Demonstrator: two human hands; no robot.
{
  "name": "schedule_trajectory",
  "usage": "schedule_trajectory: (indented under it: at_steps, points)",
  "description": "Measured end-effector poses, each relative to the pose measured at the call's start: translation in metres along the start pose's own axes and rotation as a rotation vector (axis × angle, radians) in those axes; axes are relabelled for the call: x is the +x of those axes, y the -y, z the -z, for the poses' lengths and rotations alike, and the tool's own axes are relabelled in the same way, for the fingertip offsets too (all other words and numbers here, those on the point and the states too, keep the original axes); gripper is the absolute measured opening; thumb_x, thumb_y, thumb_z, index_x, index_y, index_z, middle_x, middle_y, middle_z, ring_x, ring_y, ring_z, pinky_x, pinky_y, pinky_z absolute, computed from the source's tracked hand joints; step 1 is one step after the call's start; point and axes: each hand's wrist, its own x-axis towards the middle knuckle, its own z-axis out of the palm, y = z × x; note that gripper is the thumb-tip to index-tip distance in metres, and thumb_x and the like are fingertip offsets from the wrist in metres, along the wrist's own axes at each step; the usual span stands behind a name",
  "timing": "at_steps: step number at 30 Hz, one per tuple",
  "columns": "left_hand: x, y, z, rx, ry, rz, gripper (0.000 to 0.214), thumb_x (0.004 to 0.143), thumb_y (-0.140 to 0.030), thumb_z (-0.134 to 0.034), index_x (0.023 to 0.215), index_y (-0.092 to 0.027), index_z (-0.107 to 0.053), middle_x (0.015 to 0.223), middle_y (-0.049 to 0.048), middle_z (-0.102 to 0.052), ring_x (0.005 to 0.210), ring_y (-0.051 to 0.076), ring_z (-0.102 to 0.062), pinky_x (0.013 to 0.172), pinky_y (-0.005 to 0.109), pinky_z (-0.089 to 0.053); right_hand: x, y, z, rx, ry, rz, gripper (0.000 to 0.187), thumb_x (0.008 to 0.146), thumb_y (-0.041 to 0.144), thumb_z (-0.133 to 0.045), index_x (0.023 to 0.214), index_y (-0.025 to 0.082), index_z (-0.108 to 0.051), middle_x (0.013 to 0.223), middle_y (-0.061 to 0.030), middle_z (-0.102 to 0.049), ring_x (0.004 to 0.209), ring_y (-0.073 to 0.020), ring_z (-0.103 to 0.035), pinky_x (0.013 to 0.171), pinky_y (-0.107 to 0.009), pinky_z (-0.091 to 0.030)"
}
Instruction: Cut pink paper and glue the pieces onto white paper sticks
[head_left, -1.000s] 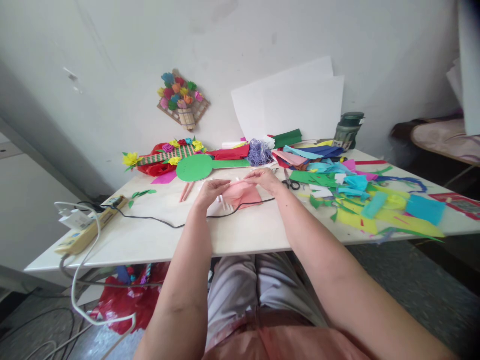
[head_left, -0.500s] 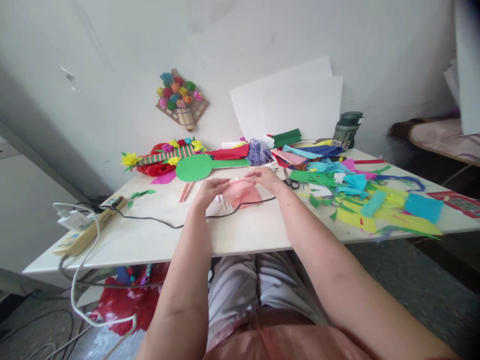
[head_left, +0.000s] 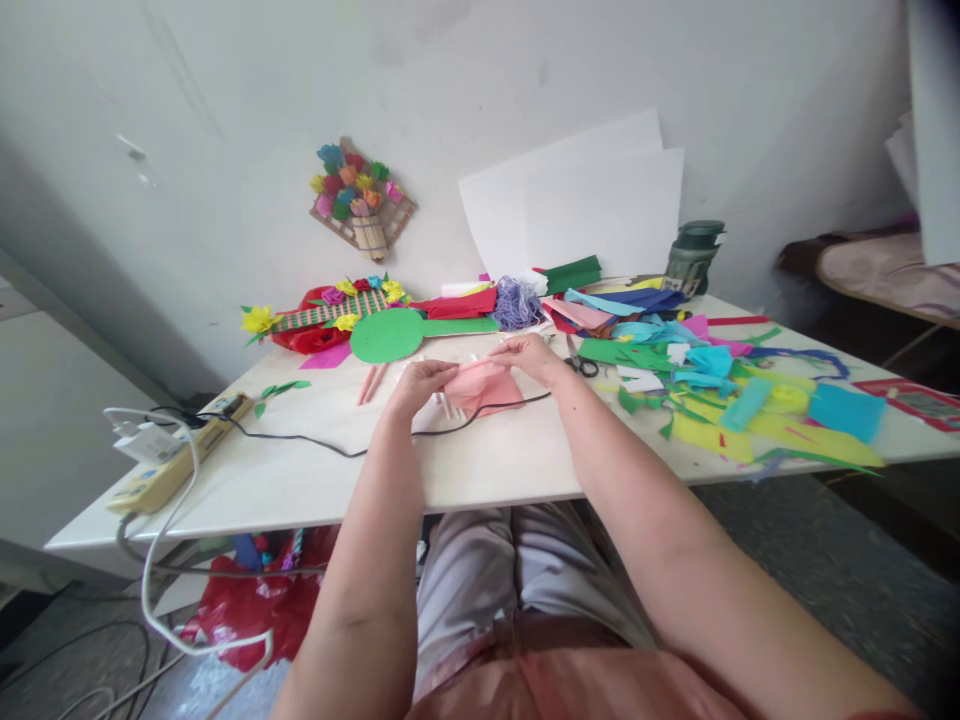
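A sheet of salmon-pink crepe paper (head_left: 491, 392) hangs from my fingers, its lower part lying on the white table. My left hand (head_left: 420, 385) pinches the upper left end of the paper. At the upper right end, the fingertips of my right hand (head_left: 529, 357) are closed on the same edge, which looks narrow and rolled or folded. Whether a stick lies inside that edge I cannot tell. Several thin white sticks (head_left: 451, 407) lie partly under the paper, beside my left hand. Left of that hand are two pink sticks (head_left: 369, 384).
A black cable (head_left: 315, 441) crosses the table from a power strip (head_left: 161, 482) and passes by the pink paper. Scissors (head_left: 583, 366) lie near my right wrist. Coloured paper scraps (head_left: 750, 400) cover the right side. A green paper paddle shape (head_left: 390, 335) lies behind.
Both hands keep their pinch on the pink paper in nearly the same place. Only a slight shift of the whole view shows.
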Motion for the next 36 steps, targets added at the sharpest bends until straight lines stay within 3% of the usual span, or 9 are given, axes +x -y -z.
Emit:
schedule_trajectory:
  at_steps: [8,12,16,19,24,29,36]
  points:
    - [0.002,0.0,0.0,-0.196,-0.096,-0.032,0.049,0.054,-0.039,-0.076,0.096,-0.014,-0.069,0.076,0.0047,-0.068,0.063,0.011,-0.056,0.061,0.023,-0.043,-0.004,0.01,-0.004,0.15,-0.007,0.001,0.027,0.053,0.034,-0.074,0.07,0.014,-0.071,0.062,-0.0014,-0.064,0.058,-0.011,-0.055,0.064,-0.028,-0.046]
    - [0.002,0.0,-0.001,-0.313,-0.118,0.02,0.049,0.05,-0.034,-0.079,0.094,-0.014,-0.069,0.072,0.0041,-0.067,0.059,0.01,-0.056,0.057,0.022,-0.042,-0.005,0.013,-0.006,0.221,-0.013,-0.027,0.03,0.05,0.034,-0.077,0.07,0.014,-0.07,0.062,-0.0012,-0.065,0.058,-0.0112,-0.057,0.066,-0.029,-0.048]
    - [0.002,-0.001,-0.003,-0.401,-0.061,0.033,0.036,0.051,-0.032,-0.079,0.082,-0.013,-0.07,0.068,0.0033,-0.065,0.057,0.009,-0.054,0.054,0.021,-0.04,-0.005,0.012,-0.007,0.268,-0.019,-0.035,0.03,0.047,0.035,-0.078,0.068,0.014,-0.07,0.062,-0.0013,-0.065,0.058,-0.0115,-0.058,0.067,-0.03,-0.049]
    - [0.002,0.0,-0.004,-0.382,-0.029,0.029,0.031,0.055,-0.032,-0.077,0.077,-0.012,-0.07,0.065,0.0027,-0.063,0.055,0.008,-0.052,0.052,0.02,-0.039,-0.005,0.012,-0.007,0.28,-0.024,-0.043,0.03,0.046,0.034,-0.078,0.067,0.015,-0.07,0.062,-0.0011,-0.065,0.059,-0.0117,-0.059,0.067,-0.03,-0.049]
    - [0.0,-0.002,-0.003,-0.306,-0.011,0.085,0.044,0.054,-0.036,-0.077,0.091,-0.012,-0.069,0.07,0.0043,-0.065,0.059,0.01,-0.054,0.055,0.023,-0.041,-0.005,0.014,-0.008,0.247,-0.044,-0.048,0.028,0.047,0.034,-0.078,0.065,0.015,-0.069,0.061,-0.0008,-0.064,0.058,-0.0114,-0.057,0.067,-0.03,-0.049]
    - [-0.002,-0.003,-0.001,-0.236,0.075,0.091,0.036,0.055,-0.04,-0.075,0.074,-0.01,-0.068,0.062,0.003,-0.061,0.054,0.01,-0.052,0.052,0.023,-0.04,-0.005,0.015,-0.008,0.205,-0.059,-0.032,0.025,0.048,0.031,-0.077,0.064,0.014,-0.069,0.059,-0.0001,-0.063,0.057,-0.0107,-0.055,0.065,-0.029,-0.048]
    - [-0.001,-0.003,-0.002,-0.19,0.005,0.046,0.03,0.06,-0.04,-0.073,0.063,-0.014,-0.057,0.05,-0.0036,-0.048,0.044,0.005,-0.041,0.043,0.02,-0.031,-0.005,0.013,-0.01,0.175,-0.056,-0.025,0.026,0.048,0.031,-0.077,0.065,0.013,-0.069,0.063,-0.0012,-0.064,0.058,-0.0107,-0.055,0.065,-0.029,-0.048]
